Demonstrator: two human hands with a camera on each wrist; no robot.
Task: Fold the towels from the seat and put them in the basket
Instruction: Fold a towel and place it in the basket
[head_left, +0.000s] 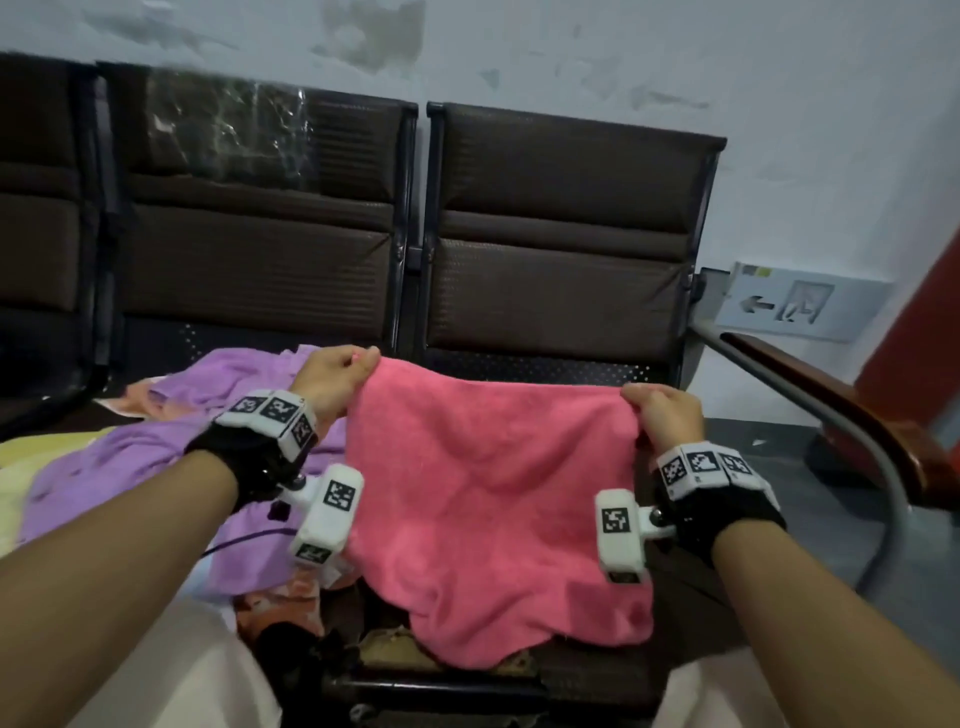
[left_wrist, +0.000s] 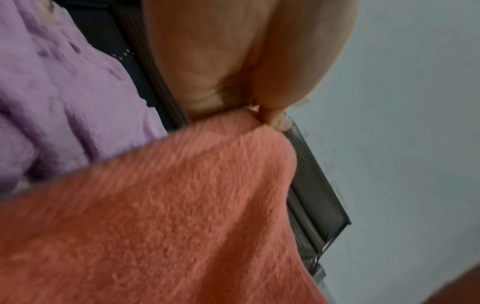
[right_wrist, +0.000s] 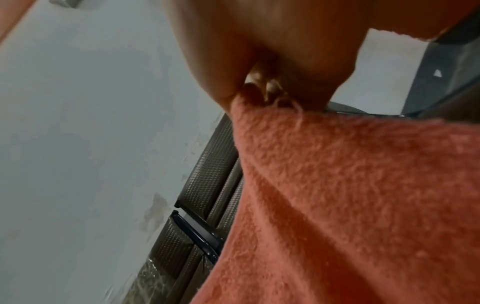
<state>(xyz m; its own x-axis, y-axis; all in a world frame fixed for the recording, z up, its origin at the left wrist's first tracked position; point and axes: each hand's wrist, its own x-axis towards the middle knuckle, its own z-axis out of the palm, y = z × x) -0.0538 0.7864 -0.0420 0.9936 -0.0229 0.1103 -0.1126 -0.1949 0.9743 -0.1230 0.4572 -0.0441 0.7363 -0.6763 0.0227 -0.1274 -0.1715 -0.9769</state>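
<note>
Head view showed the pink towel (head_left: 493, 499) stretched between both hands above the seat (head_left: 545, 670), its lower edge trailing down onto the seat front. The left hand (head_left: 332, 382) had its grip pinched on the far left corner; the right hand (head_left: 667, 415) had its grip clenched round the far right corner. From the left wrist view the thumb and fingers (left_wrist: 275, 117) met right at the hem — only a thin bite of cloth. The right wrist view showed much the same, with a loose thread or two sticking out at the pinch.

I judged this to be the spreading step before a first fold. What could go wrong: either corner might slip from so small a pinch if the towel were shaken or pulled taut, and the cloth would drop in a heap. The sagging lower edge could also drag and crease on the seat, giving a crooked fold.

Just beside the left hand lay a purple towel (head_left: 156, 447), rumpled, with a yellow cloth (head_left: 31, 467) at the far left edge. That pile crowded the space to the left, so a flat lay-down there looked awkward. A curved armrest (head_left: 831, 395) stood near the right hand — it could snag a wide swing. No basket was in sight in any view.
</note>
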